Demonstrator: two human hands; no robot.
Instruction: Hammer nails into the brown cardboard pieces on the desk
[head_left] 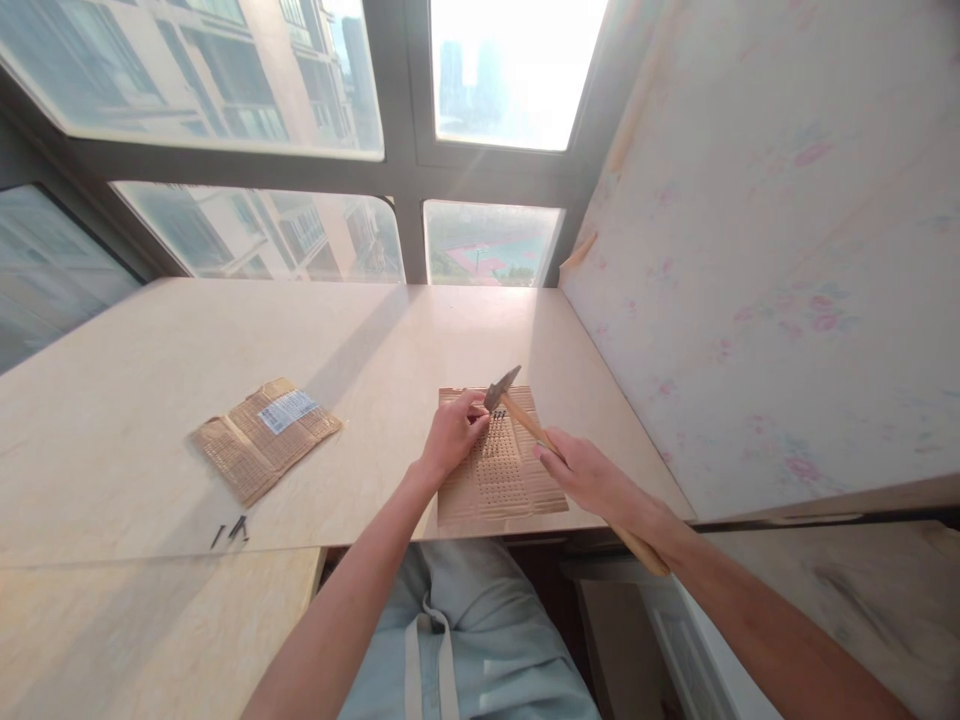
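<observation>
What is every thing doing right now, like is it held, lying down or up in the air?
Wooden-handled hammer with grey metal head: held, head raised just over the board.
Right hand: closed round the hammer handle.
Left hand: fingertips pinched on the board, likely steadying a nail.
Square brown cardboard board full of holes: lying flat.
Flattened brown cardboard piece with white label: lying flat, untouched.
Small dark nails: loose on the pale table.

Bench (225, 340): pale, marble-patterned top, running wall to wall beneath the windows; sun falls across it in a broad band. Windows (247, 70): four panes in grey frames, with high-rise blocks outside and a sports court far below. Right wall (787, 250): cream covering with faint pink floral print, peeling at its upper left edge.
</observation>
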